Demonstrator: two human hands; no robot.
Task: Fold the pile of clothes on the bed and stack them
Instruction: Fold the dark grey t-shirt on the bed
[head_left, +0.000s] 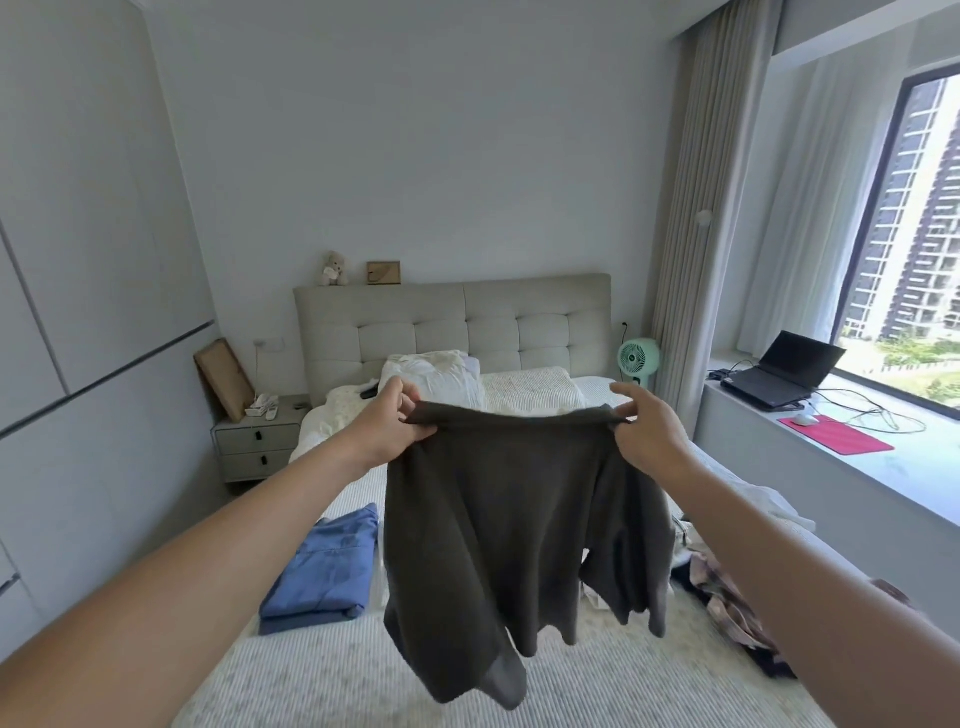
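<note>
A dark grey-brown garment of soft knitted-looking cloth was held up in the air above the pale ribbed bedcover of the bed, at the centre of the view. Its upper edge was pinched at the two ends: the left hand at about 10 o'clock from the garment's middle, the right hand at about 2 o'clock, each with thumb and fingers closed on the cloth.

The cloth hung limp and in loose folds, so it was judged to be light, soft and not slippery (it would keep no shape by itself). It was best taken at the corners of the top edge, as here, and then laid flat on the bedcover before folding.

A folded blue garment lay on the bed at 8 o'clock from the held piece. A crumpled pile of mixed plaid and pale clothes waited at 4 o'clock, so much of the task was judged to remain.
</note>
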